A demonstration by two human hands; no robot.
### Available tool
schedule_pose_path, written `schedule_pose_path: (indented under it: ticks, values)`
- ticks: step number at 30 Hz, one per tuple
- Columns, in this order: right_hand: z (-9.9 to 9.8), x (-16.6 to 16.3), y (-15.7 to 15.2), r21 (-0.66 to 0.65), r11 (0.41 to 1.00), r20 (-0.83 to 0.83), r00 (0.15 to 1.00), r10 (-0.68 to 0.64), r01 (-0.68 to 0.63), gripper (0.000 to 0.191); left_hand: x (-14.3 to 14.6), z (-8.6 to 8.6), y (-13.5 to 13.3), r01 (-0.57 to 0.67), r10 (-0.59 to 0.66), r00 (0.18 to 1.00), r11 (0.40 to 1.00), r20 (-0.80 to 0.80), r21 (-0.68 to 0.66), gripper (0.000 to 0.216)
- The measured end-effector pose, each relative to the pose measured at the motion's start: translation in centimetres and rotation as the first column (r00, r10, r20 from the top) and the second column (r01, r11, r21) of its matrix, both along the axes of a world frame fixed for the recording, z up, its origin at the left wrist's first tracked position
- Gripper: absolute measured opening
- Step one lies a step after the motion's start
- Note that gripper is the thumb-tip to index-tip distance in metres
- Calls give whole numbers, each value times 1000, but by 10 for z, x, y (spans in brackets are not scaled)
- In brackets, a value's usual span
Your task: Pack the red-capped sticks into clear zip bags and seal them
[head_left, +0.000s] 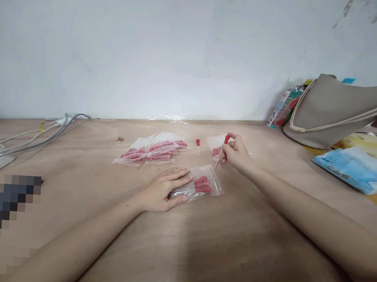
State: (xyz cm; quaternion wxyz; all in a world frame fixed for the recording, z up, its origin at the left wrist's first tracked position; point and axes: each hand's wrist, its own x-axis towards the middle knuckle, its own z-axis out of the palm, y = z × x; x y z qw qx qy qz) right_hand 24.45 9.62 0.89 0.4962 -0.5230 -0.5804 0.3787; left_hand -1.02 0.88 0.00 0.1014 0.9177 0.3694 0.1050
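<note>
My left hand [163,191] lies flat, fingers stretched out, on the left end of a small clear plastic bag [205,185] that holds red-capped droppers. My right hand [236,152] is closed in a pinch on one dropper [223,148] with a red bulb and a clear stem, held just above another clear bag [215,143] with red pieces in it. A single loose dropper [198,144] lies on the wooden table [201,252] between the hands and the wall. A pile of filled clear bags [152,150] sits to the left of it.
A beige bag with a cord strap [334,111] stands at the back right, with colourful packets [281,108] leaning beside it. A blue plastic packet [353,168] lies at the right edge. Grey and white cables [42,134] run along the back left. A white wall closes the far side.
</note>
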Motion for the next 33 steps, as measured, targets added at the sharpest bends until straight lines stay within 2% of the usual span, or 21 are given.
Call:
schedule_pose_path:
  ticks: [3,7,9,14,17,20,23,28,33]
  values:
    - [-16,12,-21,19,999,-158,987,-41,44,52,0,-2,0,-3,3,1000,1000,2,12,55]
    - [-22,6,-36,-43,997,-294,952,-80,70,49,0,-2,-1,-1,1,1000,1000,8,15,55]
    - [-21,-1,-40,-69,997,-356,933,-61,39,46,0,-1,-1,-2,2,1000,1000,14,11,57]
    - [-23,-7,-49,-148,980,-471,881,47,-131,31,1,1,-2,-3,2,998,1000,64,26,66]
    - [-25,-3,-53,-160,960,-407,901,149,-231,29,1,1,-2,-1,-1,997,1000,74,28,67]
    - [-24,2,-54,-180,929,-261,926,272,-324,30,1,2,-2,-10,9,998,1000,70,21,67]
    - [-20,2,-53,-235,905,-154,933,326,-355,29,2,3,-3,-16,15,998,1000,65,21,66]
    - [-11,-7,-52,-288,922,-101,966,240,-259,24,3,5,-3,-16,15,997,1000,71,19,66]
    - [-17,-14,-48,-199,962,-8,982,189,-187,23,3,3,-3,-14,13,997,1000,76,17,67]
